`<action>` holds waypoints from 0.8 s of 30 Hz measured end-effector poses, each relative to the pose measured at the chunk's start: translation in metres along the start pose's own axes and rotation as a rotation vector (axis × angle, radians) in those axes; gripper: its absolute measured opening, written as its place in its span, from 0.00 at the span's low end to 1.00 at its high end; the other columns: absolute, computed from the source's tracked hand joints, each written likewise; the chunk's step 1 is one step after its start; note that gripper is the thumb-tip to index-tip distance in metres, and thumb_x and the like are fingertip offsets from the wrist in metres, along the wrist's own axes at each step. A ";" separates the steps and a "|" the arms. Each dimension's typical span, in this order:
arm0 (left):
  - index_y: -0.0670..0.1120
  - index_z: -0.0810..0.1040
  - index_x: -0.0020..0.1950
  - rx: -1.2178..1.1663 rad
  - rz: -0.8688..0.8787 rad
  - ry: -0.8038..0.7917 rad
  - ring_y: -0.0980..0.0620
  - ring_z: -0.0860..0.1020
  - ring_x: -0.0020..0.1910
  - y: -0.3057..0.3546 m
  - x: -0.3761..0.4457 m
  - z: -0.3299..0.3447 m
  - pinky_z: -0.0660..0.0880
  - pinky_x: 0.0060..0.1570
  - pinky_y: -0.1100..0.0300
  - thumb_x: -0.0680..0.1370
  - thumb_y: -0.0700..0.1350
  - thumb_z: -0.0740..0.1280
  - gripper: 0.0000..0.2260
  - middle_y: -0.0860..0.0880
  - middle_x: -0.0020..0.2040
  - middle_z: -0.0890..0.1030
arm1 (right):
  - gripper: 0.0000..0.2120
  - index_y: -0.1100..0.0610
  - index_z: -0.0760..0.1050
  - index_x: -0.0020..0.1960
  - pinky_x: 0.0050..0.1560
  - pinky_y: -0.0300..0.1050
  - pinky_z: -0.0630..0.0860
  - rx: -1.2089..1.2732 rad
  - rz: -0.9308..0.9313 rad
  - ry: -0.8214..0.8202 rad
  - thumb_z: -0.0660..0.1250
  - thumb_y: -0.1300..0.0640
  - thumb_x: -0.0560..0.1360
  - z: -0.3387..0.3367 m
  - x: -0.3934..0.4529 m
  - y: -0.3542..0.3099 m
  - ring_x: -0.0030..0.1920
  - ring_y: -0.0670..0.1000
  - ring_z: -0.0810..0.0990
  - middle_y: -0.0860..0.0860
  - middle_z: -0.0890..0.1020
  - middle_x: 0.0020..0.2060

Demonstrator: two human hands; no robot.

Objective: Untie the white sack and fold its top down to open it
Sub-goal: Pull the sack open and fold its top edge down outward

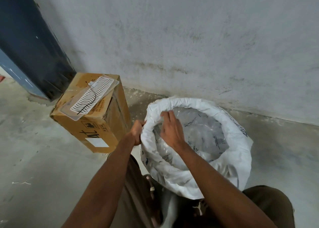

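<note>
The white sack (231,127) stands on the floor against the wall, its mouth open and its top rolled outward into a thick rim. Clear plastic packets (205,134) fill its inside. My left hand (137,132) grips the rolled rim on the sack's left side from outside. My right hand (170,129) reaches over the near-left rim into the mouth, fingers spread and slightly blurred, touching the inner fabric near the rim. No tie is visible on the sack.
A cardboard box (96,124) stands left of the sack, with a clear plastic tray (93,96) and a thin black cord on top. A grey wall (189,37) runs behind. A dark blue pillar (29,37) rises at left. My knees frame the sack's base.
</note>
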State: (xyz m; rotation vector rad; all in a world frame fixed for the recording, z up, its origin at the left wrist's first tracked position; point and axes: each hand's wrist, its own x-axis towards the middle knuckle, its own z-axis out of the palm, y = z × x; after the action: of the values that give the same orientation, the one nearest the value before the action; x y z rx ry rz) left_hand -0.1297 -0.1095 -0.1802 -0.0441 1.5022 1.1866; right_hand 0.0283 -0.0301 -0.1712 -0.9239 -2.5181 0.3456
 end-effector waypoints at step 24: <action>0.44 0.58 0.75 1.767 0.820 0.537 0.41 0.70 0.64 0.041 0.008 0.082 0.74 0.59 0.47 0.62 0.52 0.78 0.47 0.43 0.67 0.67 | 0.02 0.65 0.78 0.34 0.37 0.41 0.70 -0.064 0.176 -1.017 0.68 0.70 0.62 -0.051 0.156 0.023 0.39 0.52 0.74 0.56 0.80 0.39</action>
State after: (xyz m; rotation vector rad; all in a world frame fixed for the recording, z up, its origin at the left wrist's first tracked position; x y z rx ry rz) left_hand -0.0980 -0.0300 -0.1460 1.6411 2.6758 -0.0386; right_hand -0.0408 0.0944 -0.0864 -1.2007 -3.3497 1.0027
